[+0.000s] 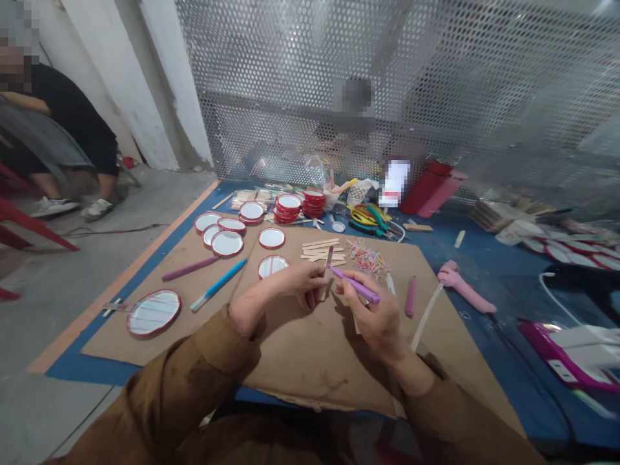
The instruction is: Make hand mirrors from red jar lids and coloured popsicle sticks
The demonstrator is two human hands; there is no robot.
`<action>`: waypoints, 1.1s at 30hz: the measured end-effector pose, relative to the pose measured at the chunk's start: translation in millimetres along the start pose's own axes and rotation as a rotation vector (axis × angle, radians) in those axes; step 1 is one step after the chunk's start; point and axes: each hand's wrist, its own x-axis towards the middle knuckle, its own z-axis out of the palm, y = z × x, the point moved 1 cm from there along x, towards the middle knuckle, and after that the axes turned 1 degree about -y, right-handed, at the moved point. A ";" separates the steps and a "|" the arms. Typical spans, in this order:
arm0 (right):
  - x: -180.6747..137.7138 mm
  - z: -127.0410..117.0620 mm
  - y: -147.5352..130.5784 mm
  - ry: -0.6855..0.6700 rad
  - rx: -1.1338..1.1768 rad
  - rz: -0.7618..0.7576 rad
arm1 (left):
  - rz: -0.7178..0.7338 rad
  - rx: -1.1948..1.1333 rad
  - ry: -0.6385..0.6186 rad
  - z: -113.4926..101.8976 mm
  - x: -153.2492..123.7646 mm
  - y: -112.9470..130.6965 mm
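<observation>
My left hand (310, 284) pinches a wooden craft stick (330, 253) upright; its upper end looks dark reddish. In my right hand (375, 316) is a purple marker (358, 286), its tip against or very near the stick. Just beyond lie several plain craft sticks (322, 248) and a heap of small coloured bands or strips (367, 256). A purple marker cap or pen (411, 297) rests to the right of my right hand. To the left are a blue marker (219, 285), a purple pen (190, 268) and a round red-rimmed lid (155, 312) with a stick at its side.
Cardboard (300, 361) covers the blue table. Red-rimmed lids (289, 205) stand stacked at the back, near pliers (371, 219). At right are a pink glue gun (465, 287) with a cord and a purple power strip (557, 361). A person (72, 123) sits at far left.
</observation>
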 end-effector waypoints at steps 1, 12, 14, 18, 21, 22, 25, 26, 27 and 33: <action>0.1 0.2 -0.2 -0.015 0.007 -0.006 | -0.004 -0.001 0.000 0.1 0.1 -0.2; 0.1 -0.1 3.9 -0.012 0.016 -0.004 | 0.012 0.011 -0.006 -0.1 1.6 -1.8; -0.2 0.3 5.0 -0.017 -0.001 -0.001 | 0.011 0.007 0.001 0.2 1.3 -1.1; -0.8 0.1 6.7 0.028 -0.025 0.012 | -0.006 0.023 0.011 0.8 0.6 1.8; -0.1 0.2 5.0 -0.018 -0.010 -0.002 | 0.001 0.008 -0.006 0.9 0.3 2.3; 0.3 0.2 4.3 -0.030 -0.013 0.000 | 0.003 0.001 -0.009 0.8 0.3 1.8; 1.1 0.0 2.9 -0.019 -0.017 0.019 | 0.005 0.004 0.005 0.2 0.7 -0.2; 1.2 0.1 2.7 -0.013 -0.011 0.023 | 0.005 0.013 0.005 0.1 0.9 -0.7; 1.1 0.2 2.6 -0.012 0.000 0.024 | 0.002 0.021 0.003 0.1 0.9 -0.9; 0.2 -0.3 3.1 -0.020 -0.018 0.026 | -0.003 0.024 0.004 0.3 0.6 0.8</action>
